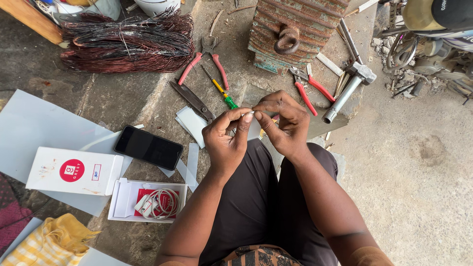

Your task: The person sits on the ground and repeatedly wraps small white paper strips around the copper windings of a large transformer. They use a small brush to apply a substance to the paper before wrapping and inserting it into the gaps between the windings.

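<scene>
At the far left we see a yellow checked cloth (47, 241) on the stone floor (414, 177), and above it a white box lid (74, 171) with a red round mark, lying on a large white sheet (34, 123). Just right of the lid sits an open white box (148, 201) with a coiled white cable (162, 203) inside, and above that a black phone (148, 147) lies screen up. At the top, a bundle of copper wire (128, 42) rests well away from us.

Our left hand (226, 140) is raised over our lap, thumb and forefinger pinched narrow on a small white strip (251, 113). Our right hand (283, 123) meets it, fingertips closed on the same strip, so the strip sits between the 2 hands, above our dark trousers (256, 197).

Beyond the hands lie dark scissors (193, 101), red-handled pliers (207, 61) and a yellow and green screwdriver (221, 92). Further right stand a rusty ribbed iron block (295, 29), 1 more pair of red pliers (310, 86) and a grey metal hammer (347, 88).
</scene>
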